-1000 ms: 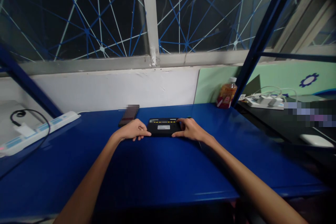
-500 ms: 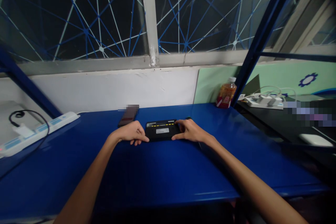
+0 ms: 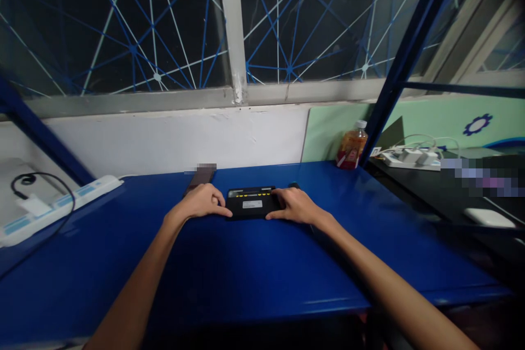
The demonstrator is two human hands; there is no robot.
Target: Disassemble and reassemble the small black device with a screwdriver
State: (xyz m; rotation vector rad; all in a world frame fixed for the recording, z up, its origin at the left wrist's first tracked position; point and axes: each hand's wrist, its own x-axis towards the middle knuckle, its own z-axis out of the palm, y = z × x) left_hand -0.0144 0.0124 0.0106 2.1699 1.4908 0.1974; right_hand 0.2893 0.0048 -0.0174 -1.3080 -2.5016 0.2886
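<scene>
Between the two hands, a flat black case lay on the blue tabletop, its white label and a row of yellow marks facing up. Over the last second its place between the hands had hardly altered, though its near edge showed slightly lower in view than at first; the left hand's dangling fingers had drawn in behind its thumb. That suggested a small readjustment of the hold rather than a shift to a new spot. The right hand had its grip set around the case's right end, thumb at the near edge and forefinger toward the far one, pinching it. The left thumb met the near left corner, but whether that grip closed on the case could not be told. What the case held inside was hidden. A white-capped bottle stood at the back right, with amber liquid visible above its red label.
</scene>
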